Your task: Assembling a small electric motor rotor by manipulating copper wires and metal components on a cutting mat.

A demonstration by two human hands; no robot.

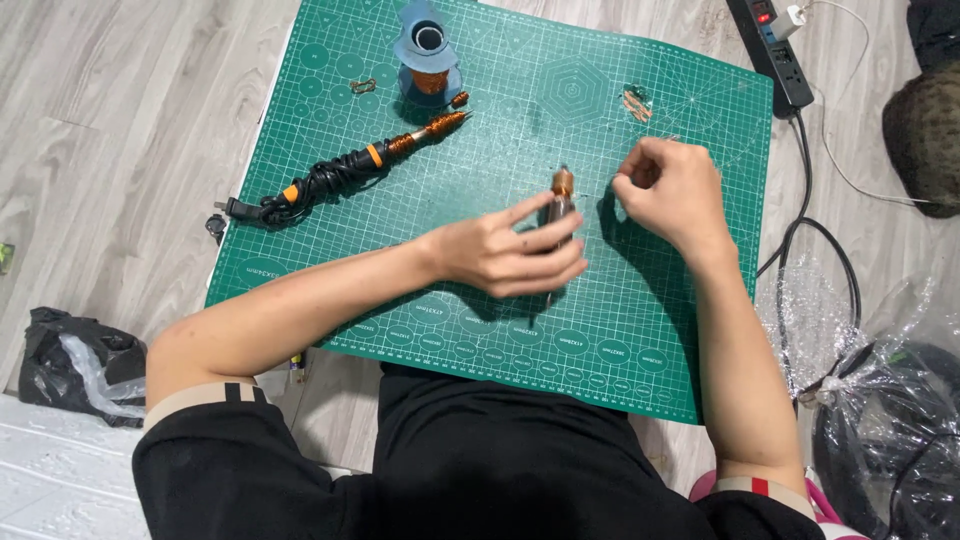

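My left hand [515, 255] grips a small motor rotor [561, 196] with a copper-coloured end, holding it over the green cutting mat [500, 130]. My right hand [668, 185] is pinched shut just right of the rotor, fingers closed on a thin wire that is barely visible between hand and rotor. A soldering iron [350, 170] with its black cord bundled lies on the mat's left part. A blue spool of copper wire [428, 60] stands at the mat's far edge.
A small tangle of copper wire [636, 104] lies on the mat's far right. A black power strip [775, 50] and cables run along the floor on the right. Clear plastic wrap [880, 400] lies at right, a black bag [70, 365] at left.
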